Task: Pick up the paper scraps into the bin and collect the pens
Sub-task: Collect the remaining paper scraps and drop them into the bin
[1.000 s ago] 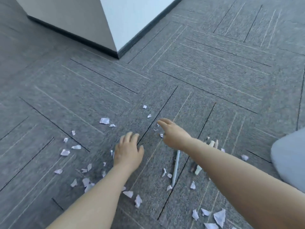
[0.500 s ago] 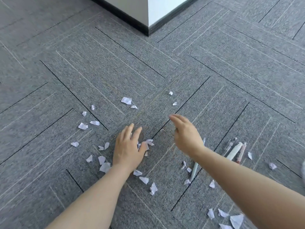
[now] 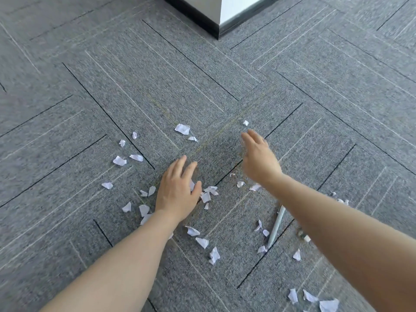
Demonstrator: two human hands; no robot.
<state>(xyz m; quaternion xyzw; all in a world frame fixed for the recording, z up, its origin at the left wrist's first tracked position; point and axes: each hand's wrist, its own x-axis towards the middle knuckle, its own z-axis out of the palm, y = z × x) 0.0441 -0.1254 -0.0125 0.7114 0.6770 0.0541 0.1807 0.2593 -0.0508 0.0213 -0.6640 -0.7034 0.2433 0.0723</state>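
Several white paper scraps [image 3: 182, 128] lie scattered over the grey carpet. My left hand [image 3: 177, 190] rests flat on the floor, fingers apart, with scraps touching its right edge. My right hand [image 3: 258, 158] hovers open and slightly blurred just above the carpet, a small scrap [image 3: 245, 122] beyond its fingertips. A pale grey pen [image 3: 276, 228] lies under my right forearm, partly hidden by it. Ends of other pens [image 3: 304, 237] peek out beside the arm. No bin is in view.
A white wall corner with a dark baseboard [image 3: 217, 28] stands at the top centre. More scraps [image 3: 328, 305] lie at the bottom right near my right forearm. Carpet tiles stretch out on all sides.
The view has shifted so the wall corner sits higher and further right. My right hand has moved forward toward the far small scrap. My left hand stays on the floor among the scraps.
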